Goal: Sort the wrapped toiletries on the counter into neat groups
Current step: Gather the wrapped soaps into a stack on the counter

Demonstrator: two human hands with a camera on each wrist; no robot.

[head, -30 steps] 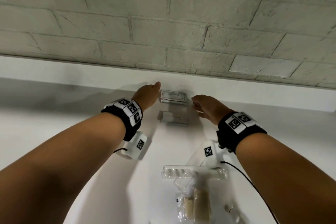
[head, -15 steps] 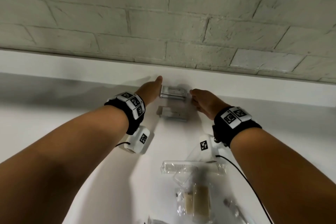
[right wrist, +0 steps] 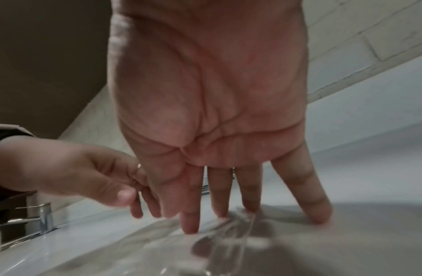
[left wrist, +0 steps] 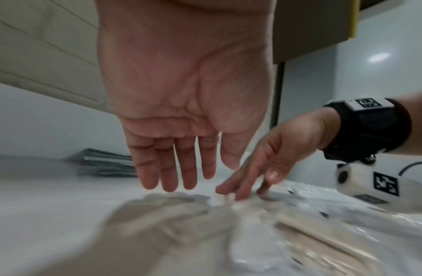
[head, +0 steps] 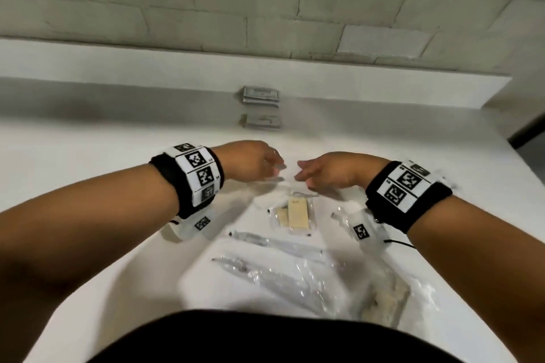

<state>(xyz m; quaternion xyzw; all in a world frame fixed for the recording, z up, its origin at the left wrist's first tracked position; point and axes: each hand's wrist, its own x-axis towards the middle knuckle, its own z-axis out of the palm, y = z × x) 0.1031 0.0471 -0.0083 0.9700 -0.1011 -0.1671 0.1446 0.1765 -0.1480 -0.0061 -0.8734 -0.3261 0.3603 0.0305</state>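
Toiletries, clear-wrapped comb packet (head: 284, 183) on white counter (head: 88, 156) under both hands: judged light, limp, slippery; best pinched at sealed ends; left hand (head: 250, 163) and right hand (head: 327, 169) spread, gripping nothing.

Upper middle of the frame: one stack of flat grey foil sachets (head: 261, 95) (mirrored below). Lower middle: one clear packet holding two beige cards (head: 295, 214), several blurred clear wrapped sticks (head: 274, 240).
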